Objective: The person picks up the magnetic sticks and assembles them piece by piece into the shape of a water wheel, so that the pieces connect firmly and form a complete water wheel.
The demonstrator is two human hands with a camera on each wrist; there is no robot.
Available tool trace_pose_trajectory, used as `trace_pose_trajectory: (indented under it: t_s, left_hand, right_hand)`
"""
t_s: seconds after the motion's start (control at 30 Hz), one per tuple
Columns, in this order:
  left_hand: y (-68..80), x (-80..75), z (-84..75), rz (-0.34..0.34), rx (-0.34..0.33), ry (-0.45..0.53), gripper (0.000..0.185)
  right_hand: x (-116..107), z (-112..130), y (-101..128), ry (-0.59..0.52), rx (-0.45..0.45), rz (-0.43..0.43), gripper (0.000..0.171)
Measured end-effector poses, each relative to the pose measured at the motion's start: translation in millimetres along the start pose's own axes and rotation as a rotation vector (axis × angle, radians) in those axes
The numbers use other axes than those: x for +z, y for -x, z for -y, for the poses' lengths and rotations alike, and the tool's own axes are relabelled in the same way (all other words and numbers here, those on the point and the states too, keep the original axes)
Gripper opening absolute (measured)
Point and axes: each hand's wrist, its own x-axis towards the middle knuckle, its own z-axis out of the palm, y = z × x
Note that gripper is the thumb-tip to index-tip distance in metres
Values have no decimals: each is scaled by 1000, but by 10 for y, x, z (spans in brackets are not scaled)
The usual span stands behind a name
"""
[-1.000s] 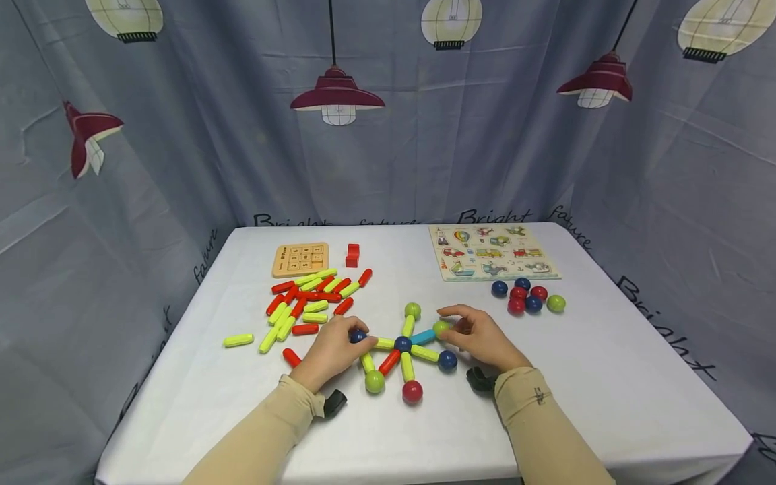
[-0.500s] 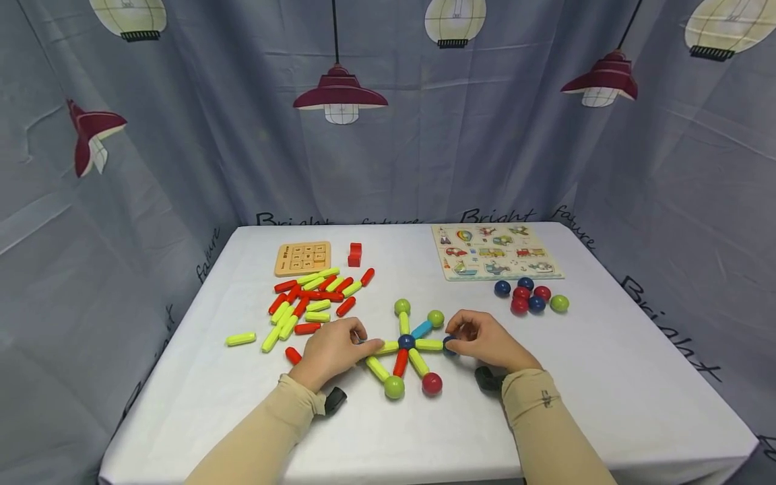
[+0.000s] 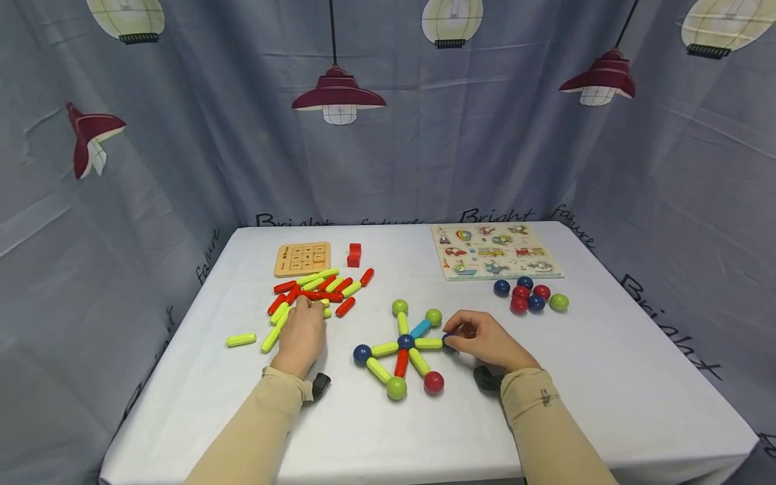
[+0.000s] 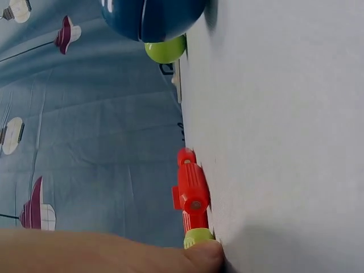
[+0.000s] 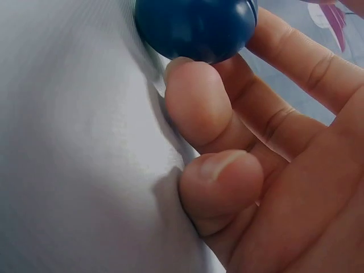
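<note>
A star of rods and balls lies on the white table, with a blue hub ball (image 3: 406, 342) at its centre. My right hand (image 3: 488, 340) holds a blue ball (image 5: 196, 25) at the end of the star's right yellow-green rod (image 3: 428, 343). Another blue ball (image 3: 362, 354) ends the left arm, joined by a slanted rod (image 3: 378, 370) to a green ball (image 3: 397, 388). My left hand (image 3: 301, 337) reaches into the pile of red and yellow-green rods (image 3: 277, 330). In the left wrist view its thumb is at a yellow-green rod (image 4: 197, 236); I cannot tell whether it grips this.
Loose blue, red and green balls (image 3: 519, 305) lie to the right. Behind them is a picture puzzle board (image 3: 497, 252). A wooden number puzzle (image 3: 303, 259) and red blocks (image 3: 354, 255) stand behind the rods. One yellow-green rod (image 3: 240, 339) lies apart at left.
The star has turned clockwise, and my right hand has gone from its green ball to a blue one. My left hand has let go of the left blue ball and moved to the rod pile.
</note>
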Motion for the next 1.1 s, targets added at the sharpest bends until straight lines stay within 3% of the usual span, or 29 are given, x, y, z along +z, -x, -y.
trace_pose_trajectory:
  t_s: [0.27, 0.53, 0.63, 0.83, 1.1]
  left_hand:
    - [-50, 38, 6, 7, -17, 42, 21]
    - [-65, 55, 0, 41, -13, 30, 31]
    - [-60, 48, 1, 23, 8, 15, 27]
    - [-51, 31, -22, -88, 71, 1, 27]
    - [-20, 41, -44, -51, 87, -99, 27]
  right_hand:
    - [9, -4, 11, -30, -10, 6, 18]
    - [15, -21, 4, -39, -24, 11, 18]
    - [19, -18, 0, -33, -22, 12, 18]
    - [46, -21, -10, -39, -10, 12, 18]
    - [35, 15, 0, -16, -9, 4, 18]
